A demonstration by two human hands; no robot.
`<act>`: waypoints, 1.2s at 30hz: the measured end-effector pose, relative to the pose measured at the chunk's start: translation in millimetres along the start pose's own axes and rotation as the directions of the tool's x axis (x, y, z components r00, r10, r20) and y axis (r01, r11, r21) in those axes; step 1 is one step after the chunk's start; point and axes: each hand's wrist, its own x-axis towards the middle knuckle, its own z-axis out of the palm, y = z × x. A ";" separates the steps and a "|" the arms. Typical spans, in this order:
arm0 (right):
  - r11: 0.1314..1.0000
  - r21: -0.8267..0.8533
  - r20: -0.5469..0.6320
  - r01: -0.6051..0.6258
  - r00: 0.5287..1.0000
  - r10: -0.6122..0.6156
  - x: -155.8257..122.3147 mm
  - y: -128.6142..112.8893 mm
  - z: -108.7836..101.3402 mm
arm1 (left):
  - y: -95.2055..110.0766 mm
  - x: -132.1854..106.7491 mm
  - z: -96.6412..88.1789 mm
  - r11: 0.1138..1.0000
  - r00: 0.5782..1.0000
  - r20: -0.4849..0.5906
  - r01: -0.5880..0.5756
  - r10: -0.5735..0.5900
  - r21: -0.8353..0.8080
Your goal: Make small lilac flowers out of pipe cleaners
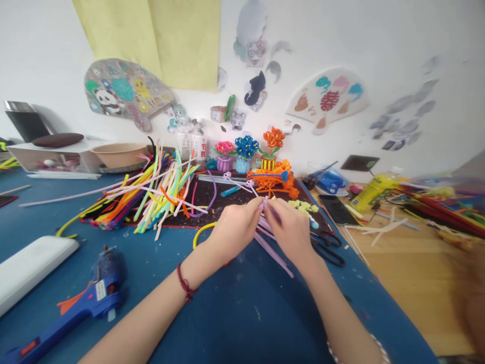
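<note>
Casing (38,270), long and white, at the left edge of the blue desk (246,316). Glue gun (102,296), blue with an orange trigger, lying beside the casing. Bowl (121,154), tan, farther back, next to a white box (86,161). Pipe cleaners (166,187), loosely heaped, in which we count yellow, orange, pale pink and turquoise; the heap lies partly over a dark mat (202,191). Left hand (235,225), fingertips pinched on a lilac stem (264,201); at its wrist we record a maroon band (185,283). Potted flowers, three, upright in a row beyond the hands: pink (224,149), blue (246,147), orange (273,139). Lilac stem, held above the mat between the two sets of fingertips; its far details are too small for us to tell. Orange bundle (265,175), on the mat behind the stem. Right hand (290,227), fingers curled, likewise gripping the stem. Lilac lengths (276,257), several, slanting out below the hands. Scissors (329,247), black-handled, just beside the right hand. Bottle (373,193), yellow, tilted, over a wooden surface (413,275) at the right.
</note>
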 end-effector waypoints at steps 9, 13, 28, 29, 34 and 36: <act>0.999 -0.038 -0.032 0.013 0.999 -0.014 -1.1 -4.9 -0.6 | 3.0 0.1 1.0 0.994 1.000 -0.005 0.002 -0.003 -0.113; 0.999 -0.032 -0.041 0.016 0.999 -0.018 -1.1 -4.3 0.1 | 2.0 0.9 -1.0 0.989 1.000 0.008 -0.002 0.004 -0.149; 0.996 0.083 -0.006 0.022 1.000 -0.021 1.1 -0.2 -2.6 | -1.3 -1.1 2.4 0.998 1.000 -0.008 -0.023 0.022 -0.055; 0.996 0.085 0.000 0.022 1.000 -0.022 1.2 -0.8 -2.9 | -1.1 -1.0 2.6 0.998 1.000 -0.014 -0.018 0.017 -0.055; 0.999 0.004 -0.003 0.032 0.999 -0.032 1.4 -3.3 -4.6 | -0.4 -0.9 1.9 0.996 0.999 -0.027 -0.025 0.023 -0.082; 0.999 -0.024 -0.010 0.033 0.999 -0.033 1.4 -3.3 -5.1 | -0.2 -0.7 0.9 0.996 0.999 -0.025 -0.025 0.023 -0.082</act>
